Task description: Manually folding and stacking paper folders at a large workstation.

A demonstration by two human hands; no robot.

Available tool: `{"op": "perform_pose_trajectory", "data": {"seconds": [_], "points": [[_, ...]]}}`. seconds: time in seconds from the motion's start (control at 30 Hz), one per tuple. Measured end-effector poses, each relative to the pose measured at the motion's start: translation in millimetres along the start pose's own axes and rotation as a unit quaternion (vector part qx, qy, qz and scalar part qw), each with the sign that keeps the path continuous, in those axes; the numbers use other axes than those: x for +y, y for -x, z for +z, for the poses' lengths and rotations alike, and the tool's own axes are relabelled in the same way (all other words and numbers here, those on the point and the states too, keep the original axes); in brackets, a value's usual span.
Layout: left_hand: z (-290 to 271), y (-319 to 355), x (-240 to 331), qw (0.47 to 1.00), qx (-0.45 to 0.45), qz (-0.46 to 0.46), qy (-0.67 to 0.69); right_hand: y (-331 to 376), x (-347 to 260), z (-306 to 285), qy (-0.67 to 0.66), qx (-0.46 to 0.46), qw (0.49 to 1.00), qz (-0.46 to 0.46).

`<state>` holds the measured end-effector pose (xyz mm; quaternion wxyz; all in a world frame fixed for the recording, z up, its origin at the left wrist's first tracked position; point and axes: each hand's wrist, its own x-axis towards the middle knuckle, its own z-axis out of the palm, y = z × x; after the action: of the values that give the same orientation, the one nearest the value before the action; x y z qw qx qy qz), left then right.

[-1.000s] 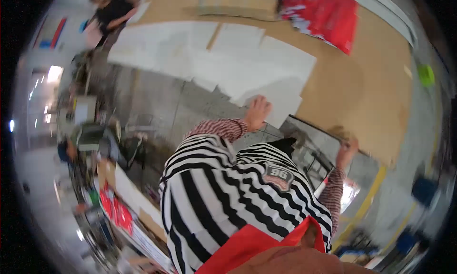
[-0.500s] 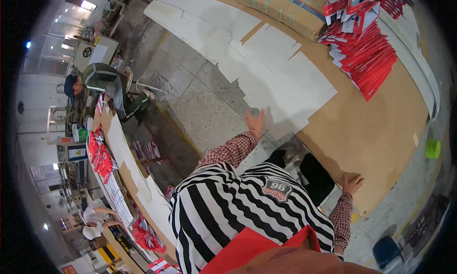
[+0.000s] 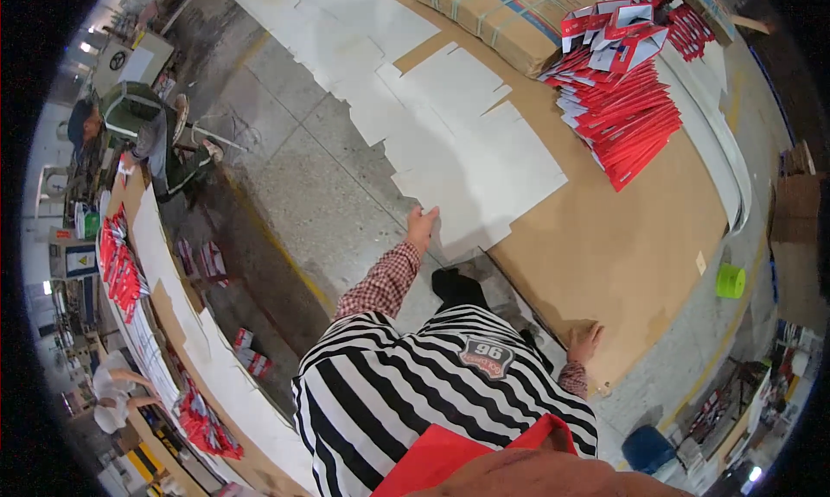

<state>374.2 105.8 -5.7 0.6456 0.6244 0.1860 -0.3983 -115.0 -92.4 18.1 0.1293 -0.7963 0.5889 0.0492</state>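
White card sheets (image 3: pixel 484 164), with notched and uneven edges, lie in a long overlapping layer on the brown board tabletop (image 3: pixel 614 246). My left hand (image 3: pixel 421 226) is at the near left edge of this layer, thumb and fingers a little apart; whether they touch the card is unclear. On the near edge of the board rests my right hand (image 3: pixel 585 341), open, fingers spread and nothing held. Farther right on the board, a fanned stack of red and white folded cartons (image 3: pixel 622 125) lies with several opened-up cartons (image 3: pixel 618 39) on top.
A strapped brown parcel (image 3: pixel 493 17) sits at the far side of the board. Beyond its right end are a green roll (image 3: pixel 731 281) and a blue stool (image 3: pixel 648 449). At left, a person in dark green (image 3: pixel 147 134) bends by another table (image 3: pixel 177 324) bearing red cartons.
The whole view has shifted, and the tables appear farther left. My left hand's fingers have drawn closer together. My right hand stays at the board's near edge.
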Motion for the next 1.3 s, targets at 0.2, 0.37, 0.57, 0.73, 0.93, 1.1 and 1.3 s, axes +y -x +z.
{"op": "perform_pose_trajectory", "data": {"seconds": [0.2,0.37,0.57,0.73,0.93,1.1,1.3], "points": [[22,36,-43,0.994,-0.001,0.108,0.026,-24,-16,-9,-0.164,0.077,0.977,-0.111],[77,98,-47,0.994,0.064,0.088,0.014,-57,-140,-45,-0.202,-0.045,0.846,-0.491],[77,77,-92,0.983,0.049,0.169,0.054,-69,-225,-27,0.024,-0.084,0.762,-0.642],[71,83,-97,0.974,0.09,0.207,0.023,-62,-225,-13,0.033,-0.083,0.769,-0.633],[52,68,-96,0.967,-0.023,0.228,0.113,-88,-248,1,-0.157,-0.035,0.798,-0.581],[58,119,-90,0.929,0.065,0.275,0.24,-83,-222,-91,-0.353,0.213,0.804,-0.43],[104,216,-135,0.709,0.083,0.68,-0.165,-17,-18,-149,-0.199,0.219,0.81,-0.506]]}}
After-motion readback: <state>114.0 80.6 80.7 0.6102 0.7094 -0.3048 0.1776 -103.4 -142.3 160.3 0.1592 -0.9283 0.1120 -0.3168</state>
